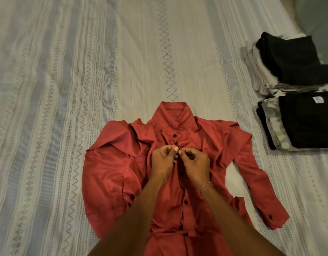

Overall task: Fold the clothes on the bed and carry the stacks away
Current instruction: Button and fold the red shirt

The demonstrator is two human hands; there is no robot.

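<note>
Red shirt (178, 172) flat on bed (67, 89), front up, under both hands; long axis runs from wrists toward collar, beyond fingertips. Left hand (164, 159) and right hand (194, 160) both pinch button placket, thumbs nearly touching. 2 folded stacks (296, 93) far right of right hand; white tag (317, 99) unreadable.

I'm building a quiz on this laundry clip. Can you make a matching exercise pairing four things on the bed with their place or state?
Things:
1. red button-up shirt
2. black folded garment with white label
3. silver bracelet
4. left hand

Place or state:
A. on the right wrist
B. spread flat, collar away from the person
C. pinching the shirt's front placket
D. top of the nearer stack at right

Pairs: 1-B, 2-D, 3-A, 4-C
</note>
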